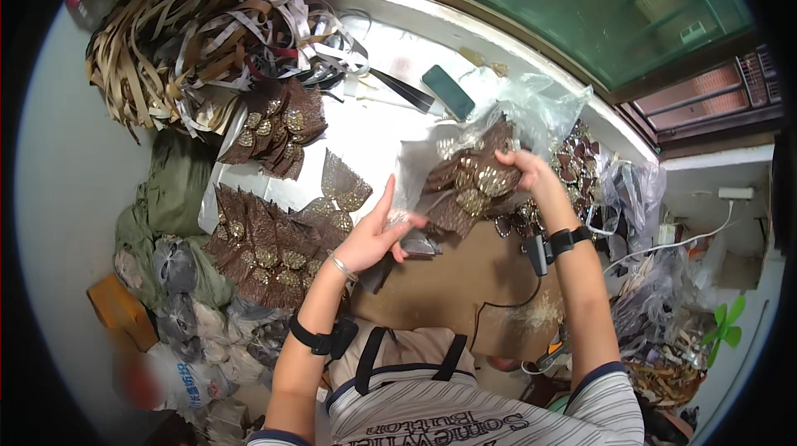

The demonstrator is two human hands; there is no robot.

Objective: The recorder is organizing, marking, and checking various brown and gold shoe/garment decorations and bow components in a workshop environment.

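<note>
My right hand [526, 173] is closed on the edge of a bundle of dark brown textured pieces with gold beaded ornaments [471, 178], held up over the table. A clear plastic bag [408, 170] is between this bundle and my left hand [378, 232]. My left hand has its fingers spread, with the index finger stretched along the bag's side; whether it touches the plastic is hard to tell. Similar brown ornamented pieces [270, 251] lie in overlapping rows left of my left hand. A single piece [342, 180] and another small stack [278, 129] lie farther back.
A big heap of beige, brown and white straps [207, 39] fills the far left. At the back lies a dark green phone [448, 91] beside crumpled clear plastic [544, 105]. Beaded pieces [574, 168] pile up at the right. Stuffed bags [195, 267] crowd the lower left.
</note>
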